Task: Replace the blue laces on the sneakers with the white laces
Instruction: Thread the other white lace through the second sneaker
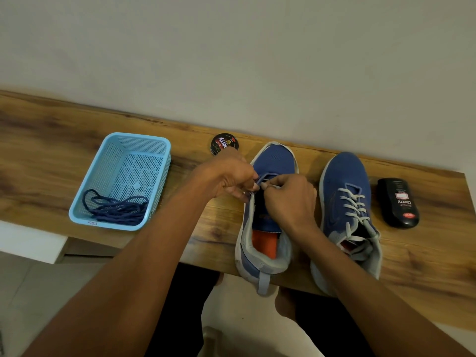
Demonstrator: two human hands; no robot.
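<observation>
Both forearms reach forward over the wooden shelf (64,130). The left hand (233,177) and the right hand (289,199) meet over the left sneaker (268,215), each pinching a white lace (265,186) at the lowest eyelets. The blue laces (116,208) lie in the basket (154,140).

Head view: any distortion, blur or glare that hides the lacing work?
Head view: wide-angle bend curves the wooden shelf; light is soft and even, without glare; the left hand and right hand are slightly soft where they meet over the left sneaker, so the lace between them is hard to make out.
</observation>
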